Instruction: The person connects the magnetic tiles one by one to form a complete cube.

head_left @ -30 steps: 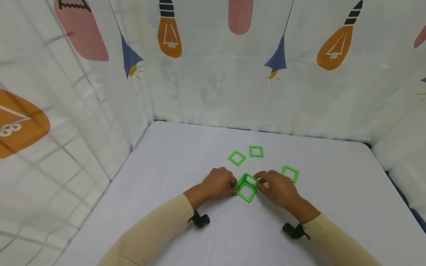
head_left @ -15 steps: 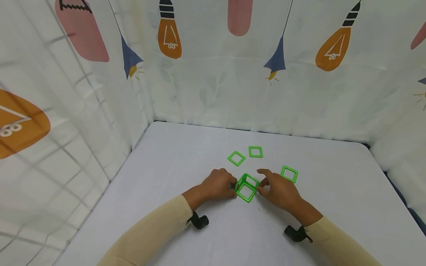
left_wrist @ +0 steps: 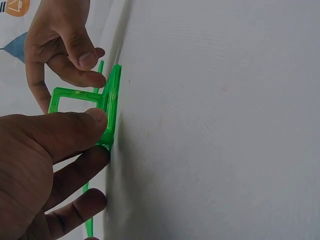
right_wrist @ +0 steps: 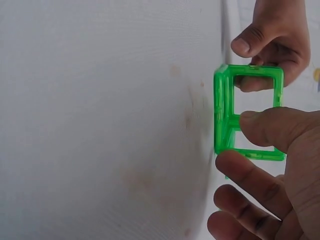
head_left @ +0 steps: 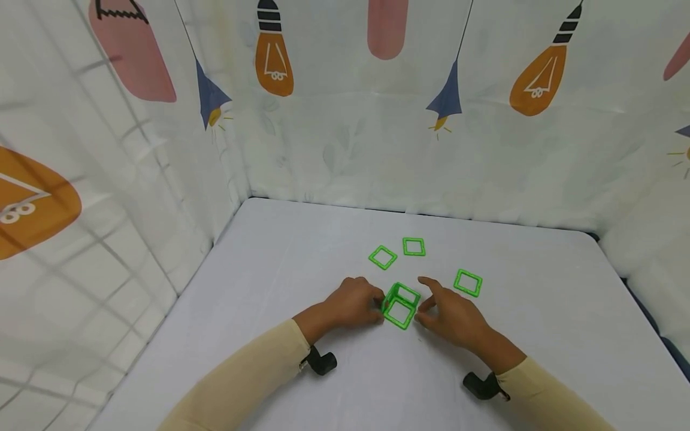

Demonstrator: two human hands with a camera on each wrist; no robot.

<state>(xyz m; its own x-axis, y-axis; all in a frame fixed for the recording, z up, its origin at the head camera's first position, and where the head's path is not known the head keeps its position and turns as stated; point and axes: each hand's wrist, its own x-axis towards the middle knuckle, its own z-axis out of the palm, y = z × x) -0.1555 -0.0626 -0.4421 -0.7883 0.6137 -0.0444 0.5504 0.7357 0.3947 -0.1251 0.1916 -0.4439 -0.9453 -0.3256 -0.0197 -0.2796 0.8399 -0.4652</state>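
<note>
Several green square magnetic tiles, open in the middle, are joined in the head view into a partial box (head_left: 399, 327), one tile flat and others upright. At its left side my left hand (head_left: 353, 302) pinches an edge, its thumb over the green frame (left_wrist: 114, 100) in the left wrist view. On the other side my right hand (head_left: 455, 314) has thumb and fingers spread apart beside the box. In the right wrist view its thumb (right_wrist: 262, 127) overlaps the box (right_wrist: 220, 110); whether it touches I cannot tell.
Three loose green tiles lie flat on the white tabletop (head_left: 302, 239): a left one (head_left: 377, 264), a rear one (head_left: 414, 254) and a right one (head_left: 460, 288). A printed curtain (head_left: 345, 149) hangs behind the table.
My right hand has let go of the box's upright edge; its index finger has lifted and the hand has shifted slightly right. My left hand and the box have stayed about the same.
</note>
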